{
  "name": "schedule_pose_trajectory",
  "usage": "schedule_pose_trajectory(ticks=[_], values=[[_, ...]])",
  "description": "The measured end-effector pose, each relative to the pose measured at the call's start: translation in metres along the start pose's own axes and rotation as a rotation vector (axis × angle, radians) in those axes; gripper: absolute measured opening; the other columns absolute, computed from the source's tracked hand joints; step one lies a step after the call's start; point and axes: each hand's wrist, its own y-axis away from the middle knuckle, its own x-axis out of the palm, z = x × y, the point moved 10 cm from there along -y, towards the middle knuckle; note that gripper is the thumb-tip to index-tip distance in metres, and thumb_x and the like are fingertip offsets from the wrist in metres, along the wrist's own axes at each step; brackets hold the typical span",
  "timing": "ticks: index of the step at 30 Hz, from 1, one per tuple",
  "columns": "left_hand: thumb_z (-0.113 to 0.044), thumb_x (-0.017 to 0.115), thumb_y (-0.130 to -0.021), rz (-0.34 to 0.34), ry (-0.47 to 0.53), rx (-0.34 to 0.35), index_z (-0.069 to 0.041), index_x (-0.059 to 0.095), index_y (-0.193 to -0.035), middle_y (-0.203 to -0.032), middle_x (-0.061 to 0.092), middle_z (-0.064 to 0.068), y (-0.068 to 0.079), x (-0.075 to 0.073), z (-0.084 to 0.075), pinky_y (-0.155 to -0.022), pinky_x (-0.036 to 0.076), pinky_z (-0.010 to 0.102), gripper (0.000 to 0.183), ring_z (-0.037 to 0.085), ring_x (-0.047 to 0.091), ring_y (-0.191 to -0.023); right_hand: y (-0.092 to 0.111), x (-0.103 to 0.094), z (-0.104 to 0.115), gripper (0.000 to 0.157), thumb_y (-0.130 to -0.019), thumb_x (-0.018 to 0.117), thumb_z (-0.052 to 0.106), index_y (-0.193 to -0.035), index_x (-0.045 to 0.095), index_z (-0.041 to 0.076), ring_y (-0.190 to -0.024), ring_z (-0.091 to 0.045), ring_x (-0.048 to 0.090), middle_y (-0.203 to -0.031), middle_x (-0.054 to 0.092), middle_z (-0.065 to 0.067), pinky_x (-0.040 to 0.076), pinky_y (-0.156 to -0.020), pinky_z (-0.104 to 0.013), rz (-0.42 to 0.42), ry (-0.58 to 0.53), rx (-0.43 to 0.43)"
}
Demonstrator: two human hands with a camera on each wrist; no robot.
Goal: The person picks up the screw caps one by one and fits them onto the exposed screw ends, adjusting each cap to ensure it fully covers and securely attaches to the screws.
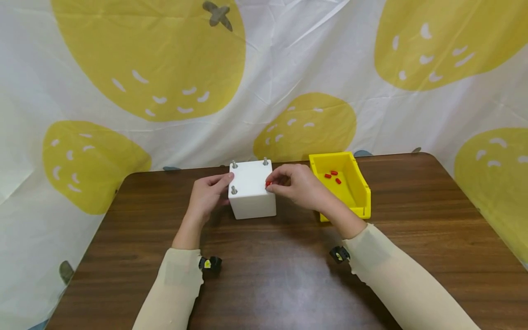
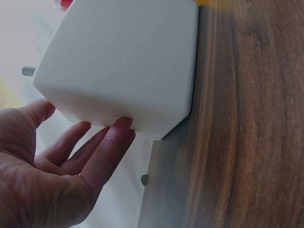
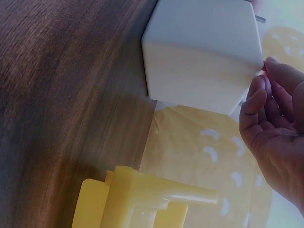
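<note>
A white box (image 1: 252,205) with metal threaded studs standing up at its corners sits on the table. My left hand (image 1: 207,195) steadies it from the left, thumb at the top edge; in the left wrist view the extended fingers (image 2: 107,152) touch its side. At the near right corner my right hand (image 1: 298,185) pinches a small red cap (image 1: 268,184) between thumb and fingertips. The cap is right at that corner, mostly covered by the fingers, and whatever stud is beneath it is hidden. Bare studs show at the near left (image 1: 233,189) and both far corners.
A yellow open-front bin (image 1: 364,195) stands right of the box, behind the right forearm, with three small red caps (image 1: 338,181) lying in it. A fruit-printed cloth (image 1: 288,68) hangs behind the back edge of the brown wooden table (image 1: 264,270).
</note>
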Motion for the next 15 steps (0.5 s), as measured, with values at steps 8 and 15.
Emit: schedule_pose_trajectory(ticks=[8,15], values=[[-0.053,0.072,-0.100,-0.002,0.002,0.000,-0.007,0.069,-0.141,-0.138,0.068,0.014,0.0009,-0.0013,0.0010,-0.090,0.063,0.044,0.062,0.030,0.068,-0.119,-0.0003,0.0017,0.0006,0.014,-0.092,0.086,0.014,-0.103,0.079,0.008,-0.084,-0.017,0.065,-0.091,0.072,0.001,0.059,-0.079,-0.033,-0.011,0.013,-0.001],[-0.053,0.072,-0.100,-0.001,-0.005,0.002,-0.007,0.068,-0.142,-0.139,0.067,0.014,0.0022,-0.0012,0.0004,-0.090,0.063,0.043,0.062,0.030,0.068,-0.120,0.0012,0.0023,0.0004,0.015,-0.092,0.086,0.015,-0.104,0.079,0.009,-0.084,-0.017,0.065,-0.091,0.072,0.001,0.059,-0.079,-0.033,-0.017,0.017,-0.003]])
